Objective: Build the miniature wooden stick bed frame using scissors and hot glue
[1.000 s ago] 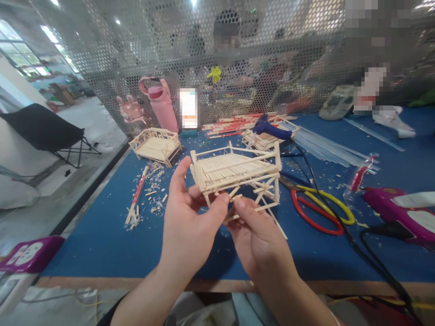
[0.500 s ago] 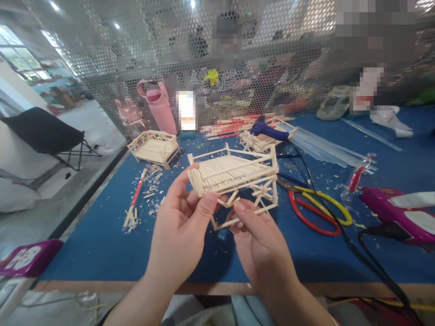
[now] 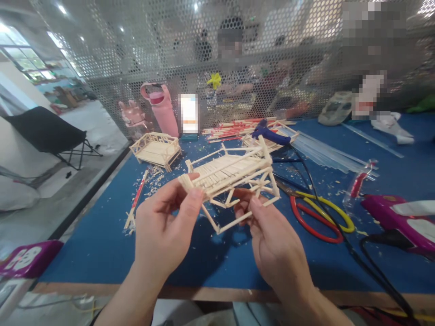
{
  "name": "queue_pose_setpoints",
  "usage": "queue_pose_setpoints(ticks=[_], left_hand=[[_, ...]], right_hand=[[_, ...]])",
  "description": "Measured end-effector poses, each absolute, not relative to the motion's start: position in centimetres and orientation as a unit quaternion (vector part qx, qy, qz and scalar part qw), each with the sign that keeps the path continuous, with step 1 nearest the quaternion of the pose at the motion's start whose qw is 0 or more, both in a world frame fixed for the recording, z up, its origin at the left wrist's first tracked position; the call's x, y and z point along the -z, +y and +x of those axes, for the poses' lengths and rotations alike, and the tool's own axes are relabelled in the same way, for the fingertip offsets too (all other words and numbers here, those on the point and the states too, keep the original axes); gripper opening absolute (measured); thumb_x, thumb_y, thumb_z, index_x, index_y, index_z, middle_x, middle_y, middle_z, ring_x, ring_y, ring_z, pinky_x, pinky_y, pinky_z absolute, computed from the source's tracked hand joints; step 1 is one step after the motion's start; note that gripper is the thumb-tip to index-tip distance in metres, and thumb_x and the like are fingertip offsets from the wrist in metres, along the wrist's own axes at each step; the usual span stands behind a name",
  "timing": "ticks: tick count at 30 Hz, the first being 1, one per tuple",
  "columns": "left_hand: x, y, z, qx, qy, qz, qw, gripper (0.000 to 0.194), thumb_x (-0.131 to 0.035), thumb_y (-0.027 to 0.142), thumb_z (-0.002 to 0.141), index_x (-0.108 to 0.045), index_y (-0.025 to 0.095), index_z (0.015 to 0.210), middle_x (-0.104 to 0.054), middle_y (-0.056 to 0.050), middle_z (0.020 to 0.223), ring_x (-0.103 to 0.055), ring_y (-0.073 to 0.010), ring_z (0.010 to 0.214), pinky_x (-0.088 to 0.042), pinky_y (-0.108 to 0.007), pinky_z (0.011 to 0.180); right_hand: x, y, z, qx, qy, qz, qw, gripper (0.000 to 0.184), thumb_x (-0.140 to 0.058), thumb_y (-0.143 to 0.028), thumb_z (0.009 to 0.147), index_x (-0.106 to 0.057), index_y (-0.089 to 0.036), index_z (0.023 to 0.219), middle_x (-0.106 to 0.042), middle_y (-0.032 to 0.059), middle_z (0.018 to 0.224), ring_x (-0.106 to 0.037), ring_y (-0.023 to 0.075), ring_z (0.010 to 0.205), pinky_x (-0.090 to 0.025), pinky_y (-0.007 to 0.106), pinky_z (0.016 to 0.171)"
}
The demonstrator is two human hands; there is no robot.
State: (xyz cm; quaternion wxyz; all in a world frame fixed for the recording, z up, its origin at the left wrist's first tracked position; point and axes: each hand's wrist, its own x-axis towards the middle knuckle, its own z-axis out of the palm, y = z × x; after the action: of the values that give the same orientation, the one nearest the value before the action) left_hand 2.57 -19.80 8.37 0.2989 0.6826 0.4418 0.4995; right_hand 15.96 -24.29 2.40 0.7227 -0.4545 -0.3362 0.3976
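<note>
From where I stand, the person has a little stick frame (image 3: pixel 234 170) up in the air between the fingers of both hands, above the blue surface (image 3: pixel 108 258). The left hand (image 3: pixel 166 222) pinches it at its near left corner, thumb in front and fingers behind; the right hand (image 3: pixel 278 231) grips the lower rail (image 3: pixel 249 217), thumb on top and the other fingers curled under. The slatted deck is tilted, rising toward the right fingers, and just to the left of those fingers hang some short struts (image 3: pixel 228 203) – one seems to end in the air, though I can't be sure.

What would worry me is the squeeze: the sticks look thin and the joints small, so if the two hands pulled against each other, the rail could snap or a corner come unstuck. Pressing on those struts might knock them askew too.

Beyond the right fingers lies a blue glue gun (image 3: pixel 272 133), its cable (image 3: pixel 348 244) running down to the right past the scissors (image 3: pixel 316 218) – an elbow or sleeve catching it could drag the gun into the things near it. Well beyond the left fingers, a finished-looking frame (image 3: pixel 154 151) stands on the surface, out of the way
</note>
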Motion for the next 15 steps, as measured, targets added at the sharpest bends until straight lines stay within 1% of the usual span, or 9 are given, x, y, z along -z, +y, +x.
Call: queue_pose_setpoints(ticks=[3, 5, 8, 10, 12, 15], left_hand=[[-8.4, -19.6, 1.9, -0.528, 0.442, 0.619, 0.377, 0.017, -0.061, 0.034, 0.078, -0.069, 0.02, 0.084, -0.06, 0.002, 0.06, -0.054, -0.0103, 0.056, -0.044, -0.019, 0.053], [-7.9, -19.5, 1.6, -0.538, 0.434, 0.554, 0.464, 0.018, -0.064, 0.034, 0.074, -0.067, 0.018, 0.082, -0.06, 0.002, 0.059, -0.054, -0.0099, 0.054, -0.045, -0.019, 0.052], [-6.4, -19.9, 1.7, -0.528, 0.419, 0.429, 0.601, 0.027, -0.071, 0.034, 0.066, -0.063, 0.016, 0.085, -0.063, 0.001, 0.062, -0.058, -0.0109, 0.053, -0.049, -0.021, 0.051], [-5.3, -20.6, 2.3, -0.5, 0.413, 0.369, 0.666, 0.035, -0.074, 0.035, 0.063, -0.061, 0.015, 0.088, -0.067, -0.003, 0.067, -0.061, -0.0128, 0.057, -0.051, -0.021, 0.051], [-4.3, -21.6, 3.1, -0.47, 0.397, 0.341, 0.711, 0.04, -0.075, 0.038, 0.063, -0.059, 0.013, 0.09, -0.069, -0.008, 0.076, -0.062, -0.013, 0.061, -0.052, -0.021, 0.052], [-3.4, -22.9, 4.3, -0.436, 0.373, 0.325, 0.752, 0.04, -0.072, 0.042, 0.068, -0.057, 0.013, 0.091, -0.069, -0.01, 0.083, -0.061, -0.0114, 0.062, -0.052, -0.019, 0.05]], right_hand=[[-5.2, -23.8, 17.1, -0.373, -0.434, -0.496, 0.653, 0.029, -0.045, -0.044, 0.087, -0.065, -0.022, 0.088, -0.062, 0.0034, 0.074, -0.055, 0.0169, 0.07, -0.042, 0.028, 0.061], [-8.0, -23.2, 17.8, -0.345, -0.525, -0.535, 0.565, 0.029, -0.041, -0.04, 0.09, -0.061, -0.021, 0.08, -0.06, 0.0022, 0.073, -0.055, 0.016, 0.07, -0.04, 0.026, 0.061], [-12.3, -21.6, 18.4, -0.266, -0.69, -0.524, 0.422, 0.032, -0.036, -0.032, 0.091, -0.054, -0.02, 0.067, -0.058, 0.0008, 0.07, -0.052, 0.0139, 0.066, -0.038, 0.025, 0.06], [-14.4, -20.3, 18.3, -0.207, -0.757, -0.542, 0.3, 0.032, -0.039, -0.028, 0.089, -0.047, -0.019, 0.059, -0.054, 0.0002, 0.063, -0.047, 0.0123, 0.058, -0.035, 0.025, 0.055], [-15.8, -19.1, 17.8, -0.15, -0.786, -0.567, 0.197, 0.03, -0.045, -0.026, 0.086, -0.044, -0.019, 0.056, -0.052, 0.0, 0.058, -0.043, 0.011, 0.052, -0.031, 0.025, 0.05], [-16.7, -18.0, 16.5, -0.092, -0.813, -0.566, 0.106, 0.026, -0.051, -0.027, 0.082, -0.048, -0.019, 0.057, -0.05, -0.0002, 0.054, -0.041, 0.0103, 0.048, -0.027, 0.026, 0.049]])
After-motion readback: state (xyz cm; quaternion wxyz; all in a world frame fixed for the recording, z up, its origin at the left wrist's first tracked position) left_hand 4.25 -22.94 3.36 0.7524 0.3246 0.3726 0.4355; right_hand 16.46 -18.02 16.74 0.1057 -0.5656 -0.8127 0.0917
